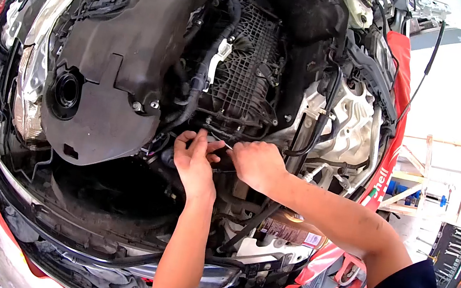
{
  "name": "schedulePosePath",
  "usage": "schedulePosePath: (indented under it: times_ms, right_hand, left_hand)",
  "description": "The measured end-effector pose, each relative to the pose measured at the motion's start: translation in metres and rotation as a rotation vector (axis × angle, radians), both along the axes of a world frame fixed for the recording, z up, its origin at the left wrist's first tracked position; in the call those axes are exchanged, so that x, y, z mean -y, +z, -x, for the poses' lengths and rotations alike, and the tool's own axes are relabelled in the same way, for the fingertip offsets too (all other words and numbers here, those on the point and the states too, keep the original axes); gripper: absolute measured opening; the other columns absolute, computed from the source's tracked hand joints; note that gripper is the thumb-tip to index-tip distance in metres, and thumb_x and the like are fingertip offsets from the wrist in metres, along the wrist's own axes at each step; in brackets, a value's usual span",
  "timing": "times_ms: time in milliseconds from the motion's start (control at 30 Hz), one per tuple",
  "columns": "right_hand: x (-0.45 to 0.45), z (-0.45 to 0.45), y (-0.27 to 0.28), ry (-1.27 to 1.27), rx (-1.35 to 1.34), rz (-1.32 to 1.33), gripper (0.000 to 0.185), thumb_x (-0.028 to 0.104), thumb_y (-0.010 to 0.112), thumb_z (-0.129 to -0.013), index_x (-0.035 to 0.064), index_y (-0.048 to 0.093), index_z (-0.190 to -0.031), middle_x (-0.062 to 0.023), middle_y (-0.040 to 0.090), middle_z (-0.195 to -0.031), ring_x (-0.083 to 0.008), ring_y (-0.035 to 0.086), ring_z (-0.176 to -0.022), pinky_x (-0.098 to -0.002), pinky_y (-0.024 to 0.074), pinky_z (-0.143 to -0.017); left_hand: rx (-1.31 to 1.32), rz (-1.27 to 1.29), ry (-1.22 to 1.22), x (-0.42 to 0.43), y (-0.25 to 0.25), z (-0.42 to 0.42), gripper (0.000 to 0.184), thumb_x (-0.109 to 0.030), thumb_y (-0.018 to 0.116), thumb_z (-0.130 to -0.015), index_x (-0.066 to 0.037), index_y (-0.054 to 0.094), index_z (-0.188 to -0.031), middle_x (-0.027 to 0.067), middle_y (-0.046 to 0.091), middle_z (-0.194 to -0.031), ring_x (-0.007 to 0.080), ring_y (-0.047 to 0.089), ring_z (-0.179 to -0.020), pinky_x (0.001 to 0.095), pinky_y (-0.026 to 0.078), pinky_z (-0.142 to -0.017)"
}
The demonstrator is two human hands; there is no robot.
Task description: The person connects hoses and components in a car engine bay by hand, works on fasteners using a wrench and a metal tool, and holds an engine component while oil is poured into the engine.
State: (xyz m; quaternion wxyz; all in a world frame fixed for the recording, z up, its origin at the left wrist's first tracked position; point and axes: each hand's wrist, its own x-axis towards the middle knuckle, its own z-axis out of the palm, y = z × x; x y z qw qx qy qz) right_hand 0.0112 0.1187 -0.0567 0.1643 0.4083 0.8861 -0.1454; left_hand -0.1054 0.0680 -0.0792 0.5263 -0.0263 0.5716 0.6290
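Engine bay viewed from above; clock directions are taken from the hands. The left hand (196,160) and the right hand (257,163) are placed side by side at the near edge of a grid-patterned black part (244,77), which lies at 12 o'clock. The fingers of both are curled, with the fingertips drawn close together; whether anything is gripped cannot be told, as the contact is masked. Should a small fastener or clip be let slip here, it could be lost, most probably in the dark cavity (114,192) at 8 o'clock. The thick black hose (195,99) at 11 o'clock could be strained if it is pulled blindly, and knuckles could be scraped in so tight a space. Dirt could be admitted through the seemingly uncapped round opening (67,89), between 9 and 10 o'clock, in the engine cover (121,36). Access is narrowed by that cover at 10 o'clock and by a curved black hose (317,135) at 2 o'clock. A labelled container (289,233), between 4 and 5 o'clock, could be knocked by the right forearm. A red lettered cover (384,168) is draped at 3 o'clock; beyond it, a tool tray (458,264) is seen near 4 o'clock.
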Motion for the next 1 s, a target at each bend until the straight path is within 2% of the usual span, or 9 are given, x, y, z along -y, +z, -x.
schedulePosePath:
  times_ms: [67,200,333,400,500,567,733,900,1000]
  right_hand:
    - [0.002,0.002,0.005,-0.040,-0.046,-0.020,0.032,0.030,0.051,-0.091,0.0045,0.062,-0.075,-0.0134,0.066,-0.070,-0.0295,0.066,-0.067,-0.0404,0.0527,-0.060]
    - [0.001,0.008,0.018,-0.019,-0.039,-0.012,0.029,0.028,0.053,-0.090,0.0041,0.062,-0.075,-0.0142,0.066,-0.071,-0.0311,0.066,-0.066,-0.0420,0.0527,-0.059]
    - [-0.001,0.004,0.007,0.022,-0.026,-0.038,0.027,0.026,0.054,-0.089,0.0041,0.062,-0.074,-0.0147,0.066,-0.071,-0.0319,0.066,-0.064,-0.0425,0.0525,-0.058]
    - [0.000,0.004,0.008,-0.076,-0.022,0.039,0.014,0.014,0.056,-0.079,0.0047,0.066,-0.083,-0.0145,0.067,-0.079,-0.0310,0.067,-0.072,-0.0406,0.0531,-0.065]
    - [0.000,0.005,0.009,-0.088,-0.024,0.036,0.015,0.016,0.055,-0.081,0.0040,0.064,-0.082,-0.0142,0.067,-0.077,-0.0310,0.067,-0.072,-0.0405,0.0528,-0.063]
    - [0.000,0.004,0.005,-0.086,-0.029,0.019,0.016,0.018,0.055,-0.083,0.0040,0.063,-0.081,-0.0141,0.067,-0.076,-0.0311,0.067,-0.071,-0.0407,0.0526,-0.062]
    - [0.000,-0.001,-0.004,-0.028,-0.067,-0.065,0.026,0.026,0.053,-0.089,0.0051,0.063,-0.078,-0.0133,0.066,-0.070,-0.0312,0.066,-0.065,-0.0415,0.0522,-0.058]
    - [-0.001,-0.005,-0.017,-0.003,-0.084,-0.102,0.026,0.025,0.053,-0.089,0.0053,0.061,-0.075,-0.0135,0.066,-0.068,-0.0316,0.066,-0.063,-0.0415,0.0522,-0.057]
    - [-0.001,-0.007,-0.023,0.002,-0.090,-0.112,0.026,0.026,0.054,-0.088,0.0052,0.061,-0.074,-0.0137,0.066,-0.068,-0.0321,0.065,-0.061,-0.0418,0.0521,-0.056]
  left_hand:
    - [0.015,-0.058,0.065,0.002,-0.005,-0.002,0.021,-0.005,0.048,-0.094,-0.004,0.038,-0.113,0.0161,0.063,-0.112,0.0174,0.065,-0.076,0.0231,0.044,-0.058]
    - [0.017,-0.107,0.065,0.004,-0.015,-0.001,0.021,-0.005,0.049,-0.093,-0.004,0.039,-0.112,0.0153,0.063,-0.112,0.0173,0.065,-0.075,0.0232,0.043,-0.057]
    - [-0.014,-0.053,-0.040,0.003,-0.009,0.001,0.019,-0.006,0.048,-0.095,-0.004,0.039,-0.111,0.0145,0.062,-0.113,0.0162,0.066,-0.080,0.0229,0.043,-0.058]
    - [-0.023,-0.054,-0.053,0.003,-0.010,0.001,0.019,-0.007,0.047,-0.095,-0.003,0.038,-0.112,0.0140,0.062,-0.114,0.0157,0.066,-0.082,0.0226,0.043,-0.058]
    - [-0.021,-0.105,-0.034,0.005,-0.013,0.000,0.019,-0.006,0.046,-0.096,-0.003,0.037,-0.113,0.0148,0.060,-0.117,0.0159,0.066,-0.082,0.0224,0.043,-0.059]
    - [0.009,-0.151,-0.019,0.007,-0.015,-0.001,0.022,-0.009,0.051,-0.095,-0.006,0.039,-0.114,0.0103,0.060,-0.111,0.0133,0.064,-0.084,0.0234,0.042,-0.062]
    - [0.001,-0.150,-0.038,0.007,-0.014,-0.001,0.022,-0.008,0.048,-0.096,-0.006,0.038,-0.115,0.0132,0.059,-0.119,0.0140,0.064,-0.086,0.0243,0.042,-0.064]
    - [-0.002,-0.153,-0.044,0.007,-0.015,-0.001,0.021,-0.007,0.047,-0.096,-0.006,0.037,-0.115,0.0130,0.059,-0.119,0.0147,0.064,-0.087,0.0248,0.042,-0.064]
    - [-0.018,-0.141,-0.035,0.006,-0.014,-0.002,0.019,-0.004,0.044,-0.096,-0.003,0.035,-0.113,0.0196,0.057,-0.123,0.0180,0.066,-0.083,0.0230,0.044,-0.061]
